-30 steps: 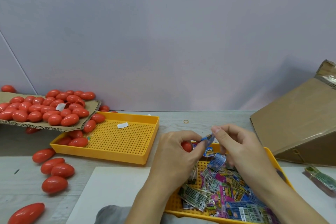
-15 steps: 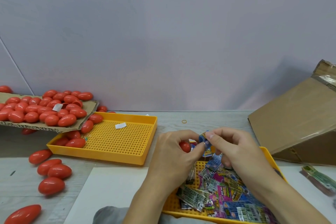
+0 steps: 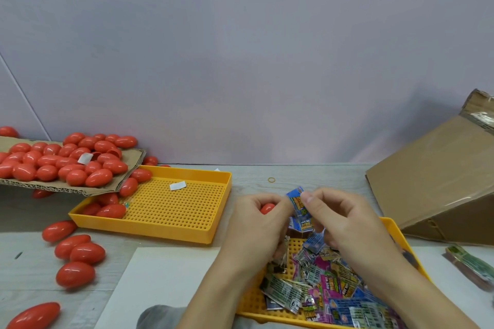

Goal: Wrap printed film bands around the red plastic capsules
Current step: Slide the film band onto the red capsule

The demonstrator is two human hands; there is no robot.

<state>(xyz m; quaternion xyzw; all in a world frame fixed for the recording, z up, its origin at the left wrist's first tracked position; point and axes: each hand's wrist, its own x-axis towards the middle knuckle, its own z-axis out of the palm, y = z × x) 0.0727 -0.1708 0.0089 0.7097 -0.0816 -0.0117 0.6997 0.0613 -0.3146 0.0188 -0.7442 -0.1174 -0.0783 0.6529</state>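
My left hand (image 3: 256, 224) grips a red capsule (image 3: 267, 208), of which only a small part shows between the fingers. My right hand (image 3: 344, 224) pinches a blue printed film band (image 3: 297, 201) right beside that capsule. Both hands hover over the near yellow tray (image 3: 393, 227), which holds several loose printed film bands (image 3: 320, 286). More red capsules (image 3: 61, 160) are heaped on a cardboard sheet (image 3: 66, 189) at the left, and others (image 3: 77, 251) lie loose on the table.
A second yellow perforated tray (image 3: 176, 208) sits left of centre with a few capsules in its left corner and a white slip. A brown cardboard box (image 3: 438, 184) stands at the right. A white sheet (image 3: 163, 280) lies at the front. A bundle of film (image 3: 470, 264) rests far right.
My right hand has brought the blue band leftwards, close against the capsule in my left hand. The band now stands more upright between the two hands.
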